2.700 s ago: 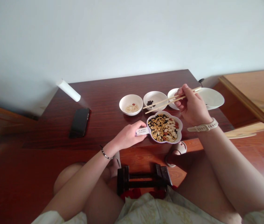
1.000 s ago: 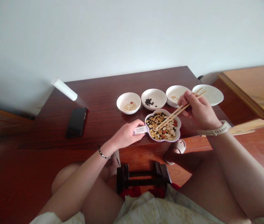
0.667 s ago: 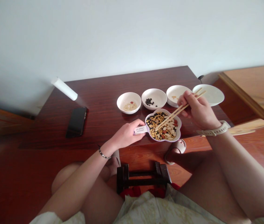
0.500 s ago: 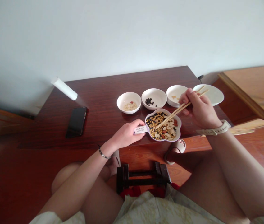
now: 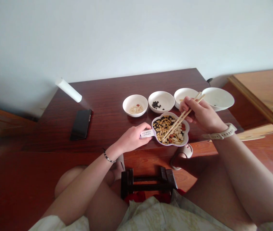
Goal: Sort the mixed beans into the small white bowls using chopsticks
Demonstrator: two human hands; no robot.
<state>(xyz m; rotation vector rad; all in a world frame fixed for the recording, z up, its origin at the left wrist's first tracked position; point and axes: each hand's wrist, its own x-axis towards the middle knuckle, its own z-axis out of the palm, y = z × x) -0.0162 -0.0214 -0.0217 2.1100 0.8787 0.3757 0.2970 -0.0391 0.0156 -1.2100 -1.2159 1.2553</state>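
Observation:
A flower-shaped dish point(image 5: 187, 138) of mixed beans, nuts and seeds sits at the near edge of the dark wooden table point(image 5: 107, 115). My left hand point(image 5: 133, 138) is closed on the dish's labelled handle point(image 5: 146, 133). My right hand point(image 5: 202, 115) grips a pair of wooden chopsticks point(image 5: 178, 123), whose tips reach down into the mix near the dish's front. Behind the dish stand three small white bowls: one with pale nuts and a red bean point(image 5: 135, 105), one with black beans point(image 5: 161, 101), one partly hidden by my right hand point(image 5: 182, 94).
A larger white bowl point(image 5: 217, 98) stands at the table's right end. A black phone point(image 5: 81, 124) lies to the left, with a white cylinder point(image 5: 68, 89) behind it. A small dark stool point(image 5: 148, 184) is between my knees. A light wooden surface point(image 5: 259, 93) lies to the right.
The chopsticks left the black-bean bowl and dipped into the mixed dish; over the last half second their tips slid toward the dish's near side. My left hand stayed on the handle.

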